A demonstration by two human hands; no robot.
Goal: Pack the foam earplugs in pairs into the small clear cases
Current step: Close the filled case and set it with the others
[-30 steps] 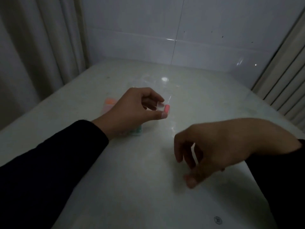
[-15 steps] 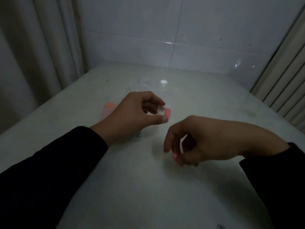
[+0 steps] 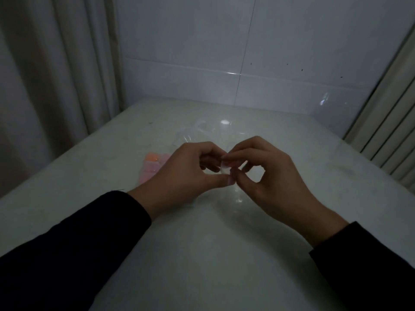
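Note:
My left hand (image 3: 186, 173) pinches a small clear case (image 3: 224, 169) between thumb and forefinger, a little above the white table (image 3: 202, 254). My right hand (image 3: 265, 176) meets it from the right, with its forefinger on the case's top and its thumb at the lower edge. The pink earplug it carried is hidden between those fingertips and the case. A pile of orange and pink foam earplugs (image 3: 151, 163) lies on the table just left of my left hand, partly hidden by it.
Clear plastic wrapping or more cases (image 3: 190, 134) lie on the table beyond my hands. A curtain (image 3: 56, 86) hangs along the left edge, a tiled wall (image 3: 247, 52) stands behind, and ribbed panels (image 3: 386, 135) are at the right.
My right hand picked a pink earplug off the table, rose and moved left to the case. My left hand kept holding the case almost in place.

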